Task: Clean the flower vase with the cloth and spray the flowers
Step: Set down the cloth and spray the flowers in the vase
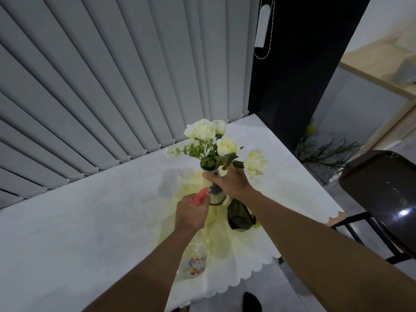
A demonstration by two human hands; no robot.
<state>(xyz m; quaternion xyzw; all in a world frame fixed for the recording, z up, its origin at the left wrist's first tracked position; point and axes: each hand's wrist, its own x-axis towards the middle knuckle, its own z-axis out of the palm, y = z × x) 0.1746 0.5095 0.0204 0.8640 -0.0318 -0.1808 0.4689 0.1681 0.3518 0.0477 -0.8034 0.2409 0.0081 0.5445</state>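
Gripping the vase (pixel 215 190) w/ your right hand (pixel 229 182) near its neck, you keep it upright on the counter (pixel 78 221). Your left hand (pixel 191 213) is wrapped round the spray bottle (pixel 194 262), pink nozzle aimed at the vase. White flowers (pixel 203 129) on top; dark cloth (pixel 239 216) lies just beside.

Single head-worn view, wide-angle, looking forward and steeply down from above desk (pixel 90 221). Camera sitting close over near desk corner; both forearms entering from bottom edge, reaching away from lens. Vase (pixel 216 190) with flowers (pixel 203 129) sitting near frame centre, seen from above and slightly behind. Vertical blinds (pixel 112 75) filling upper left, bending with lens distortion. Chair (pixel 380 194) and floor showing at right edge. No second view sharing scene.
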